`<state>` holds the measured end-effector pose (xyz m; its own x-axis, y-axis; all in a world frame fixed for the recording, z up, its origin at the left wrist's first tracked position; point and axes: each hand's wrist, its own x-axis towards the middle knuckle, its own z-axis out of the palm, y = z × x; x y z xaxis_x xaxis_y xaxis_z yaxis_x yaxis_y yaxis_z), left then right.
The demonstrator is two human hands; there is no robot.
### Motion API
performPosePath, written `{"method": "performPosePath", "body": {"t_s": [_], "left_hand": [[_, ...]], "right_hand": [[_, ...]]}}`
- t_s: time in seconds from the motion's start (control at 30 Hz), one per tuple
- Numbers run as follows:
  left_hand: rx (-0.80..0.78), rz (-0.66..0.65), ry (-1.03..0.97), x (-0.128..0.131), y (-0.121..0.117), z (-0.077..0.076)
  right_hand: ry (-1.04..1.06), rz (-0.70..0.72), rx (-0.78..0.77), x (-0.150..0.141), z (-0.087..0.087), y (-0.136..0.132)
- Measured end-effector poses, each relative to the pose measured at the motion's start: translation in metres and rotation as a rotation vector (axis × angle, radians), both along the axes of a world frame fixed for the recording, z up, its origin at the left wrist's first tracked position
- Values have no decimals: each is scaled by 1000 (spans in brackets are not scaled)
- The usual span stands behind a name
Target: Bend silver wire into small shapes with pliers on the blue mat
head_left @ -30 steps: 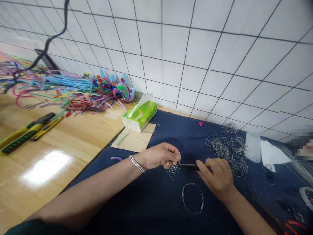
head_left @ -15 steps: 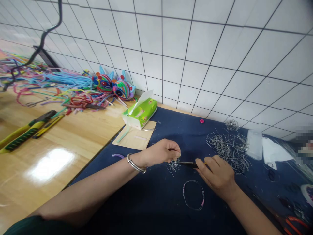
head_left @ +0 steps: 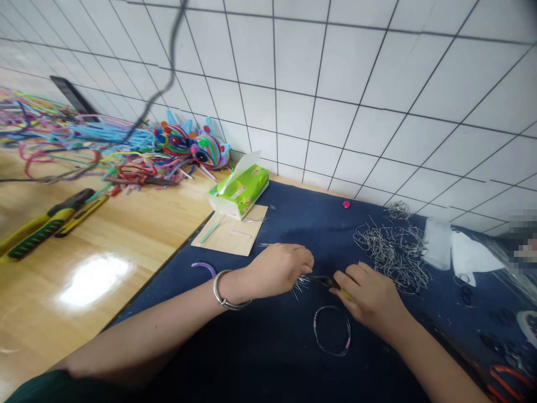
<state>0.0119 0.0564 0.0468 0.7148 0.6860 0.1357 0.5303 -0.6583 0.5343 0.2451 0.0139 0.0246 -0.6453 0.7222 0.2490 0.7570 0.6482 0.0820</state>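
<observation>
Navy cloth point(head_left: 268, 352) lies underneath; right hand point(head_left: 371, 299) clamped on pliers point(head_left: 324, 281), left hand point(head_left: 277, 271) (can't tell its grip) by wire bits point(head_left: 299, 286)

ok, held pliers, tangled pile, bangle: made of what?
Pliers: dull, dark nose, probably steel; yellow grip likely plastic or rubber.
Tangled pile: thin metal wire, going by silvery glints.
Bangle: polished metal, bright highlights; which metal is unclear.

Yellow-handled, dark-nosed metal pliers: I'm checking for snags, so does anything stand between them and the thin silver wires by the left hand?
Nothing visible does. The pliers in the right hand point towards the thin silver wires; whether they touch is too small to tell. The pink-banded wire ring lies outside that line.
</observation>
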Motion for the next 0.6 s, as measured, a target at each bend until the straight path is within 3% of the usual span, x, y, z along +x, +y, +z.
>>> {"method": "performPosePath", "body": {"t_s": [0.6], "left_hand": [[94,-131,68,2,-3,-2]], "right_hand": [[73,-49,-263,-1,9,-4]]}}
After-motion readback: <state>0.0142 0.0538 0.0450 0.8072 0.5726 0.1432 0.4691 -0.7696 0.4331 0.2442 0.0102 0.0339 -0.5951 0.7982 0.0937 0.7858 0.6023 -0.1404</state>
